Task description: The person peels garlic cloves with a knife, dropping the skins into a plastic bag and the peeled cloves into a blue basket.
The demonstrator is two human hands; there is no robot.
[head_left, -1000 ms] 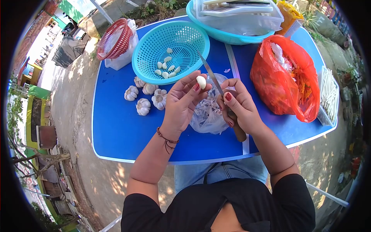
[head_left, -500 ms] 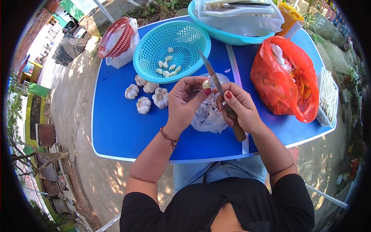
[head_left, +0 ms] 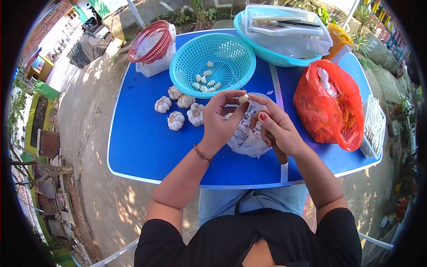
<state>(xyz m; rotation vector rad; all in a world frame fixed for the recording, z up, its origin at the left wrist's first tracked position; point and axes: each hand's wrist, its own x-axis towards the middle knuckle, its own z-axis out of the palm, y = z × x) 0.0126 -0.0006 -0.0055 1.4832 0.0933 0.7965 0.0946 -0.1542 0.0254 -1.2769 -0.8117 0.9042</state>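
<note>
My left hand (head_left: 221, 118) pinches a garlic clove (head_left: 243, 99) between thumb and fingers. My right hand (head_left: 279, 128) is wrapped around a knife (head_left: 280, 155), its wooden handle pointing down toward me. The blade shows only as a thin line beyond the clove, and the right fingers meet the clove's side. Beneath both hands lies a clear plastic bag (head_left: 250, 146) with garlic skins on it. Several whole garlic bulbs (head_left: 176, 120) sit left of my left hand. Behind them, a turquoise basket (head_left: 176, 76) holds several peeled cloves (head_left: 204, 88).
A red plastic bag (head_left: 311, 113) with orange-red contents stands on the right, beside a container of white sticks (head_left: 375, 122). At the back are a turquoise basin (head_left: 275, 57) bearing plastic containers (head_left: 289, 42) and a small red basket (head_left: 164, 46). All rest on a blue table (head_left: 151, 153).
The knife blade has turned from broad side showing to nearly edge-on, and its handle sits more hidden in my right hand. The camera view has shifted, so the table contents appear lower and farther right.
</note>
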